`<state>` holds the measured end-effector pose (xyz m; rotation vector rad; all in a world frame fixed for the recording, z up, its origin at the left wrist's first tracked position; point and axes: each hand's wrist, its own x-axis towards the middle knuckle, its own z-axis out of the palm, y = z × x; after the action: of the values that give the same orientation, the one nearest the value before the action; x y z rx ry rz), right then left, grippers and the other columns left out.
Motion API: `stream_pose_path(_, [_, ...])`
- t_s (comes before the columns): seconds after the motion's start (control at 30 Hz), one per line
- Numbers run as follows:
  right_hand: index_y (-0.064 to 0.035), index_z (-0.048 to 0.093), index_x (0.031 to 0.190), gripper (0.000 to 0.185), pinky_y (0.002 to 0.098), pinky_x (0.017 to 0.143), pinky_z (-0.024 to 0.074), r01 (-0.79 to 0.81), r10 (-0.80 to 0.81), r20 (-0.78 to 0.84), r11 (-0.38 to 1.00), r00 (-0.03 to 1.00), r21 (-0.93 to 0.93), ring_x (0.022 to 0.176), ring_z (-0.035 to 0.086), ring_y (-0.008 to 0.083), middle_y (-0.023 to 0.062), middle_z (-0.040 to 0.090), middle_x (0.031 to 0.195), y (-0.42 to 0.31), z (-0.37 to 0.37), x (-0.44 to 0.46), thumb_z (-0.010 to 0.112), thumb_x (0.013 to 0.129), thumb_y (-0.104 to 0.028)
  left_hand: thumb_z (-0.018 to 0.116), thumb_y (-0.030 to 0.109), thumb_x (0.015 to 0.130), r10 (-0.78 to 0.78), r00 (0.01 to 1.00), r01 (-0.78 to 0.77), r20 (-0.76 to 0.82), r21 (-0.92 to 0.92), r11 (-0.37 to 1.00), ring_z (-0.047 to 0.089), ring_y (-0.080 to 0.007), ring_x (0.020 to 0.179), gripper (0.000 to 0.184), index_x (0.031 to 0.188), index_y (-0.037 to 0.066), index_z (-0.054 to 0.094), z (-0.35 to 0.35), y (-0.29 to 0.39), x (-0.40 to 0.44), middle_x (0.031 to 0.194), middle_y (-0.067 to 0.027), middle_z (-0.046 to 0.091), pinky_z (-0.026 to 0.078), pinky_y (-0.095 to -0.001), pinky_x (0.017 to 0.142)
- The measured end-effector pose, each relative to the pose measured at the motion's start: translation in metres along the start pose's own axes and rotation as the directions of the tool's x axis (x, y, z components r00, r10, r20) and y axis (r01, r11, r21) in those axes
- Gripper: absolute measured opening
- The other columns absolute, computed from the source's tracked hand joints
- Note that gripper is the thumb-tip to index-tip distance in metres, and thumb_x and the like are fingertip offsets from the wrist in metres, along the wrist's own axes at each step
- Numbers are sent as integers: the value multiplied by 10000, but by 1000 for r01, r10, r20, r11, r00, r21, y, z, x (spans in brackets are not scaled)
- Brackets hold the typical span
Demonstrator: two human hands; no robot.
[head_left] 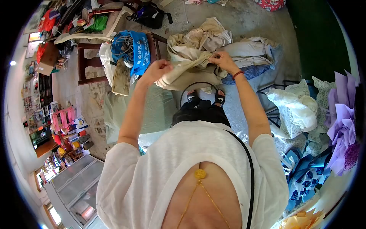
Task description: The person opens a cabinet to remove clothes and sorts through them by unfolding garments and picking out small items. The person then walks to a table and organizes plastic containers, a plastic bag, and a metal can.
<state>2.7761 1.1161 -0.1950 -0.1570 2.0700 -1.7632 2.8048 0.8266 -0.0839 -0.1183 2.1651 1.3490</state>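
Note:
A large beige cloth (190, 72), creased and spotted with stains, is stretched between my hands above the floor. My left hand (160, 71) is closed at its left edge, the fingers slightly blurred. Thumb and fingers of my right hand (224, 62) pinch a raised fold at the other side; a red bracelet circles that wrist. Behind the fold lies a heap of stained cream fabric (209, 35). To the right, a pale folded fabric bundle (249, 49) rests partly over blue material (253, 72).
At the left, a blue bag (140, 51) with coiled cable sits on a wooden chair (91, 63). A pale wrapped package (137, 108) lies near my left arm. A black bag (150, 16) is farther back. White plastic bags (295, 107) and purple wrapping (341, 122) stand at the right.

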Motion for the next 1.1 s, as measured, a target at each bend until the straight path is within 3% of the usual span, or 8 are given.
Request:
stream_pose_path(0.13, [29,574,776,297,307,549,393,197,-167,166,962,972,-188,571,496,169,128,554,621,-33,-8,10,629,714,-256,663,372,674,470,878,-384,89,717,582,533,-323,901,654,1153,-11,433,32,15,18,1082,-225,478,427,-355,793])
stream_pose_path(0.23, [33,553,752,285,309,525,373,249,-197,279,954,940,-168,552,477,168,115,536,598,-63,-5,8,620,720,-241,666,353,679,629,764,-572,145,603,556,536,-333,875,687,1180,-28,389,74,37,38,1010,-216,523,418,-337,803])
stream_pose_path(0.33, [29,575,770,289,298,521,387,332,-285,185,884,941,-330,530,487,163,108,563,619,-62,-11,5,612,724,-254,649,251,714,339,939,-344,62,233,910,562,-263,792,505,1075,-52,466,90,44,48,847,-147,590,442,-324,706])
stream_pose_path(0.4, [20,599,785,310,298,515,401,258,-272,-326,962,905,-85,491,489,165,110,593,653,-53,-16,-8,602,729,-285,641,230,724,209,978,-207,23,-72,976,554,-235,804,454,1035,-55,474,96,36,52,883,-138,570,446,-311,705])
stream_pose_path(0.57, [17,612,770,277,258,487,394,-178,131,-285,974,949,-143,482,482,117,58,569,589,-16,5,-49,623,732,-258,573,131,741,-133,986,163,100,-747,644,557,-237,844,365,1048,-30,460,115,7,65,948,-121,544,478,-322,705])
stream_pose_path(0.63, [-25,580,649,306,211,445,344,-181,254,-189,924,949,337,460,446,74,4,519,530,-25,24,-63,651,728,-312,550,167,776,-106,988,152,110,-777,611,558,-250,842,369,1076,-21,446,129,2,67,959,-124,541,488,-349,698])
stream_pose_path(0.77, [-52,559,649,254,197,419,295,-185,267,-164,901,950,393,452,400,56,-18,477,529,7,35,-62,649,741,-271,523,245,825,-79,984,178,159,-861,477,563,-243,832,364,1073,-15,460,142,-21,75,970,-131,547,473,-357,740])
stream_pose_path(1.1, [-60,550,688,187,184,400,261,-142,229,-54,752,972,644,449,376,46,-26,464,548,25,31,-88,637,756,-211,498,225,839,22,974,-83,-224,-268,960,471,-130,665,279,844,-49,547,156,-5,63,753,-47,535,387,-269,594])
